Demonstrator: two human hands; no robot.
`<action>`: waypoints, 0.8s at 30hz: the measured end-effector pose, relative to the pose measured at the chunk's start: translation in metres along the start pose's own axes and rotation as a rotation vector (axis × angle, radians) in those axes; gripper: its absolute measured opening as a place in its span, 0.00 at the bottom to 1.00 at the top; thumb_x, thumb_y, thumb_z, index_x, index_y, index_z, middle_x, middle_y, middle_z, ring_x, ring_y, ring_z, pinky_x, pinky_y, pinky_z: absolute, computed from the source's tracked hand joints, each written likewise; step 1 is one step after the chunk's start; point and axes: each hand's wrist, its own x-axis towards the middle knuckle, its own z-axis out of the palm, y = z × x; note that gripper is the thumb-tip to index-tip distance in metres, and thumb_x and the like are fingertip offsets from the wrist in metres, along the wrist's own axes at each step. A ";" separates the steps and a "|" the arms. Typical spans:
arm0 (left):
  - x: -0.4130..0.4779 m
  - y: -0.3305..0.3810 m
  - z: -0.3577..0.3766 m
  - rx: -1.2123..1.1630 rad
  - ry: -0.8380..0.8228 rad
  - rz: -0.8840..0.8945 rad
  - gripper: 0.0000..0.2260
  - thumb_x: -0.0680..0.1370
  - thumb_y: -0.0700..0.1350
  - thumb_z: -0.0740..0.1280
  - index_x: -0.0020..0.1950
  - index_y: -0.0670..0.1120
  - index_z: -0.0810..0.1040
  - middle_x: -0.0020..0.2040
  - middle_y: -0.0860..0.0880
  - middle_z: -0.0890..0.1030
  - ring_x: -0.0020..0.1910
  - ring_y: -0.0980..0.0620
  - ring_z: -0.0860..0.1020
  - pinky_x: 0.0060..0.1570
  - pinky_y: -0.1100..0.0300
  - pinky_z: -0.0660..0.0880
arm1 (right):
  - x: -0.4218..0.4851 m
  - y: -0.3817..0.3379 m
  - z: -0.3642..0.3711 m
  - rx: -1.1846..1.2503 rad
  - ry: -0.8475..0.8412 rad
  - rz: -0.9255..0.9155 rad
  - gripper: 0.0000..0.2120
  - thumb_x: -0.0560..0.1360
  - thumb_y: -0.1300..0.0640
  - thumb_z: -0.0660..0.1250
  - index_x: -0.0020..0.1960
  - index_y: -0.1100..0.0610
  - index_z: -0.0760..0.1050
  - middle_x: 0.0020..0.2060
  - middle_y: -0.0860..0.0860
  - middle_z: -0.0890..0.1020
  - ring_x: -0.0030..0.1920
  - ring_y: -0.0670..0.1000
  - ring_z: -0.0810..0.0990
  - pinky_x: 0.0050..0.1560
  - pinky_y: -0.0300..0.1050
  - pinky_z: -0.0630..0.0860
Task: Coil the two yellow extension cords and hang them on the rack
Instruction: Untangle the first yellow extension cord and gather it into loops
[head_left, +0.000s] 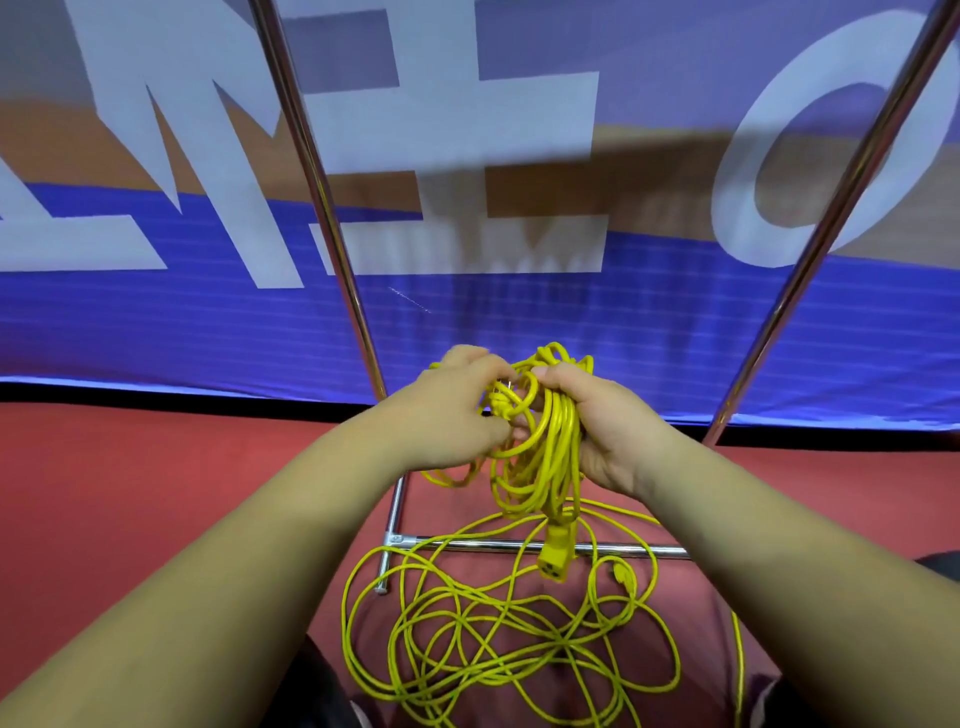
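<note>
My right hand (608, 431) grips a bundle of coiled yellow cord (558, 447) at chest height, its loops hanging down. A yellow socket end (555, 561) dangles below the bundle. My left hand (457, 410) pinches the cord's plug end (501, 402) beside the bundle. A second yellow cord (498, 639) lies loose and tangled on the red floor beneath, with a plug (623, 574) at its right side. The metal rack's uprights (332, 223) (831, 228) rise on either side of my hands.
The rack's base bar (519, 545) runs across the red floor (130, 467) under my hands, with a short foot (387, 566) at its left. A blue banner (519, 322) with large white letters stands just behind the rack.
</note>
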 end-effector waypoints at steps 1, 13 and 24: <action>-0.003 0.003 0.000 -0.007 -0.002 0.037 0.25 0.71 0.60 0.71 0.68 0.61 0.73 0.69 0.51 0.68 0.60 0.47 0.78 0.64 0.51 0.75 | 0.000 -0.001 -0.001 0.001 0.003 0.000 0.11 0.82 0.56 0.66 0.59 0.61 0.82 0.49 0.62 0.86 0.40 0.59 0.86 0.53 0.61 0.80; 0.018 -0.037 -0.026 -0.595 0.224 -0.423 0.30 0.79 0.72 0.58 0.44 0.44 0.77 0.43 0.40 0.85 0.41 0.39 0.87 0.51 0.42 0.83 | 0.001 -0.016 -0.004 -0.049 0.141 -0.065 0.06 0.81 0.60 0.66 0.52 0.60 0.82 0.47 0.55 0.87 0.44 0.53 0.89 0.44 0.49 0.81; 0.018 -0.066 -0.017 0.305 -0.327 -0.527 0.19 0.83 0.50 0.65 0.71 0.42 0.75 0.69 0.42 0.78 0.55 0.42 0.77 0.57 0.53 0.75 | -0.012 -0.039 -0.006 -0.110 -0.080 -0.102 0.13 0.75 0.59 0.65 0.41 0.55 0.89 0.57 0.65 0.72 0.24 0.46 0.66 0.30 0.43 0.64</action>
